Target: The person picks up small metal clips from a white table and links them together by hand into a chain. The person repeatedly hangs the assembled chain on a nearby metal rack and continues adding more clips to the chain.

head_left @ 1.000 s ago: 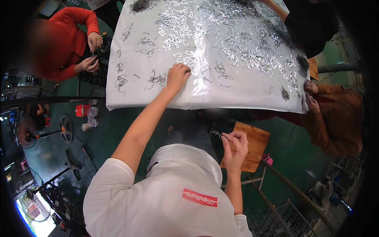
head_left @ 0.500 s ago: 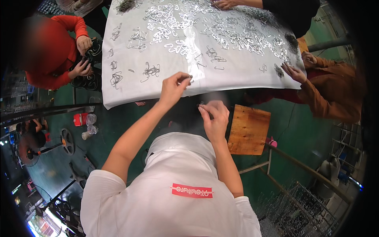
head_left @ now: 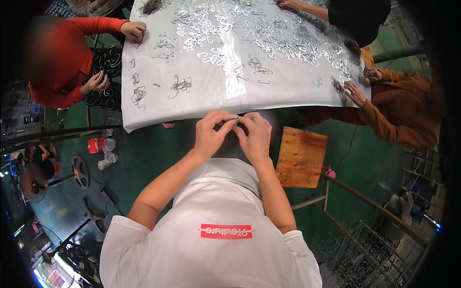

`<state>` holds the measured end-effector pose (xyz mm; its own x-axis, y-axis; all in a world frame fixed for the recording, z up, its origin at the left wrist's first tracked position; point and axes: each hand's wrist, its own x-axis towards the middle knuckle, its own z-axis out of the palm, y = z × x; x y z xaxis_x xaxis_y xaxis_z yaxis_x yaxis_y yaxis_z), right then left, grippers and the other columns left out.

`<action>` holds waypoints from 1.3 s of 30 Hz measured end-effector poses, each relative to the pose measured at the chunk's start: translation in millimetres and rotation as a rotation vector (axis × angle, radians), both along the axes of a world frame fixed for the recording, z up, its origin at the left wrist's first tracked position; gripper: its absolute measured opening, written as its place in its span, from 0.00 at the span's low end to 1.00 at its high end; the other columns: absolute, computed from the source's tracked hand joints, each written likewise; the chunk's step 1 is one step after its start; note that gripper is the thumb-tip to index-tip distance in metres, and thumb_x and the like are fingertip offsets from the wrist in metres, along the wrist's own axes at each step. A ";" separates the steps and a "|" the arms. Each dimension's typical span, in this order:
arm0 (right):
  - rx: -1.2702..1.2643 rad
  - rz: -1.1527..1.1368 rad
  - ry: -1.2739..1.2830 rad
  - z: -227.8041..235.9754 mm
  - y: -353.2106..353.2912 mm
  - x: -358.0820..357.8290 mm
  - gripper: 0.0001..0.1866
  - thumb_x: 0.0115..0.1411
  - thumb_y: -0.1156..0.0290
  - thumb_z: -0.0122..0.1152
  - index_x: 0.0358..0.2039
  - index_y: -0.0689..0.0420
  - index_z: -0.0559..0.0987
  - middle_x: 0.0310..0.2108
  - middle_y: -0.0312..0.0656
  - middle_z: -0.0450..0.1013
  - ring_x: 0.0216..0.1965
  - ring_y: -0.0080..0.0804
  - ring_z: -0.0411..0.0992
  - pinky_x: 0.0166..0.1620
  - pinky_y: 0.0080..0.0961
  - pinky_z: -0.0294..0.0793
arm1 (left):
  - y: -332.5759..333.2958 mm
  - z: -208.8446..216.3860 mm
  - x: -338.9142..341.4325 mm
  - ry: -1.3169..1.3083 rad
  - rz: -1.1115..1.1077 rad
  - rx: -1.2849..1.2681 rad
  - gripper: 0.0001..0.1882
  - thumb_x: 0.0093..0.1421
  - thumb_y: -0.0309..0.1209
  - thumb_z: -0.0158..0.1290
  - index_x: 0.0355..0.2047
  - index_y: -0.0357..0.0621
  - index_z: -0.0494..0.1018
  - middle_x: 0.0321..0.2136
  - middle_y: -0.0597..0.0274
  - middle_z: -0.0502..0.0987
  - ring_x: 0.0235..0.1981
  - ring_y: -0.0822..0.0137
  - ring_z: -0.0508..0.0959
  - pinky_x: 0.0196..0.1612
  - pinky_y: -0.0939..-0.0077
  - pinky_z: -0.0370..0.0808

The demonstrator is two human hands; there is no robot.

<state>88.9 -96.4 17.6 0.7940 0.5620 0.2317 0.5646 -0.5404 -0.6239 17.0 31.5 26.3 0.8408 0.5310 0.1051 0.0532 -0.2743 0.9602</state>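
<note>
Just off the near edge of the white-covered table point(head_left: 201, 103), my two hands come together at the fingertips. My left hand point(head_left: 210, 133) pinches a small dark, shiny metal piece point(head_left: 236, 120) between thumb and forefinger. My right hand point(head_left: 255, 135) closes its thumb and fingers on the same spot from the other side. The piece is mostly covered by fingertips, so its shape cannot be told. Closest on the table are bent metal wire hooks point(head_left: 180, 85) in a loose heap and a few scattered hooks point(head_left: 259, 66).
A large spread of wire hooks point(head_left: 206, 29) covers the table's far half. Co-workers sit around it: one in red sleeves point(head_left: 103, 25) at left, one in brown sleeves point(head_left: 384, 115) at right, one in black at far right. A wooden stool point(head_left: 302, 158) stands right of me.
My left hand has drawn back from over the table edge, and my right hand has moved up to meet it. The red-sleeved co-worker's one hand has reached onto the table.
</note>
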 end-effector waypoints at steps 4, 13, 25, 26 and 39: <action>-0.003 0.012 0.254 -18.1 -18.8 51.5 0.14 0.51 0.74 0.64 0.40 0.57 0.80 0.35 0.45 0.74 0.35 0.43 0.74 0.39 0.31 0.73 | -3.0 -11.9 -5.5 0.009 -0.011 -0.060 0.07 0.55 0.21 0.58 0.35 0.40 0.80 0.33 0.63 0.78 0.29 0.76 0.76 0.26 0.83 0.74; -0.449 0.128 -0.010 -102.2 10.7 193.1 0.08 0.54 0.67 0.62 0.33 0.55 0.78 0.35 0.43 0.72 0.37 0.44 0.74 0.39 0.39 0.73 | -9.1 -19.3 -4.1 0.046 0.002 -0.111 0.08 0.57 0.21 0.57 0.37 0.40 0.80 0.34 0.62 0.79 0.27 0.77 0.76 0.23 0.85 0.73; 0.562 0.122 1.153 -16.4 -1.5 49.2 0.06 0.63 0.73 0.54 0.35 0.62 0.74 0.25 0.36 0.71 0.25 0.20 0.69 0.28 0.16 0.69 | -7.6 -9.0 -6.5 0.148 0.025 -0.104 0.07 0.57 0.22 0.57 0.36 0.37 0.79 0.34 0.59 0.81 0.30 0.71 0.79 0.33 0.80 0.75; 0.555 0.043 1.182 -6.8 -3.7 36.6 0.06 0.63 0.73 0.54 0.35 0.63 0.74 0.26 0.37 0.71 0.25 0.20 0.69 0.28 0.16 0.68 | -8.1 -9.3 -7.2 0.136 0.025 -0.095 0.07 0.57 0.22 0.57 0.36 0.37 0.79 0.34 0.58 0.81 0.31 0.70 0.79 0.33 0.80 0.76; 0.693 -0.036 0.719 -5.7 -10.2 7.4 0.02 0.56 0.79 0.62 0.31 0.61 0.78 0.37 0.35 0.65 0.36 0.21 0.65 0.39 0.15 0.65 | -14.0 -17.5 -3.5 -0.024 -0.067 0.043 0.08 0.53 0.19 0.58 0.35 0.37 0.79 0.33 0.54 0.81 0.32 0.65 0.80 0.35 0.75 0.77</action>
